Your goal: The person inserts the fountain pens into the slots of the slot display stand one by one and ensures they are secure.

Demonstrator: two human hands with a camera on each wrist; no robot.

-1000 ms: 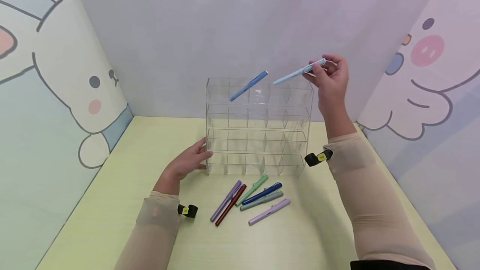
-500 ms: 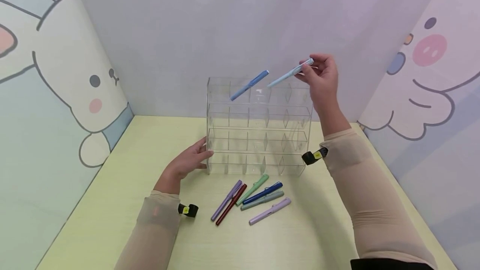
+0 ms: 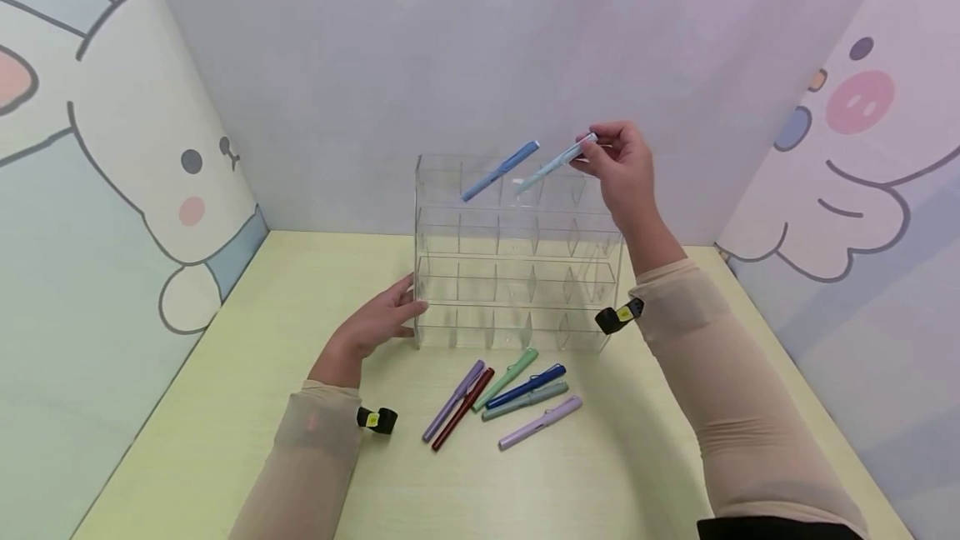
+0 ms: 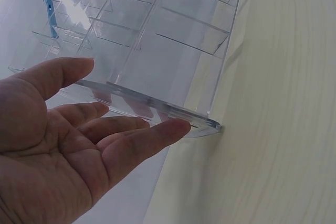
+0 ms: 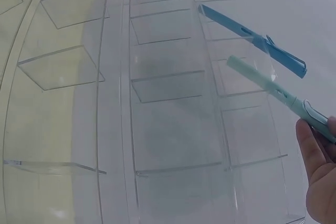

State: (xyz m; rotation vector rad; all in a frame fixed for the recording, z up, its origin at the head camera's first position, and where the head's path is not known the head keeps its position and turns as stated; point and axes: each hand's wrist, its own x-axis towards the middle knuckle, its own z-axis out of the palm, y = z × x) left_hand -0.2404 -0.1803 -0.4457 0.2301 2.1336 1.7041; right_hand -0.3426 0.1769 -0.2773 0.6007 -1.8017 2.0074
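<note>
A clear acrylic pen rack (image 3: 515,257) with tiered compartments stands upright on the table. My left hand (image 3: 381,323) rests against its left side, fingers extended, thumb near the front edge; in the left wrist view, fingertips (image 4: 176,128) touch the side panel. My right hand (image 3: 626,169) pinches a pale blue pen (image 3: 557,163) by its clip end. The pen slants down to the left, its lower end at the top tier; whether it touches the rack is hard to tell. Left of it, a blue pen (image 3: 500,171) leans in a top-tier compartment.
Several pens lie on the table before the rack: purple (image 3: 453,401), dark red (image 3: 462,409), green (image 3: 506,380), dark blue (image 3: 526,387), grey-green (image 3: 524,401) and lilac (image 3: 540,423). A pale wall (image 3: 450,48) rises behind the rack.
My right hand has moved left and a little down, bringing the pale blue pen to the top tier beside the blue pen. The left hand stays at the rack's side.
</note>
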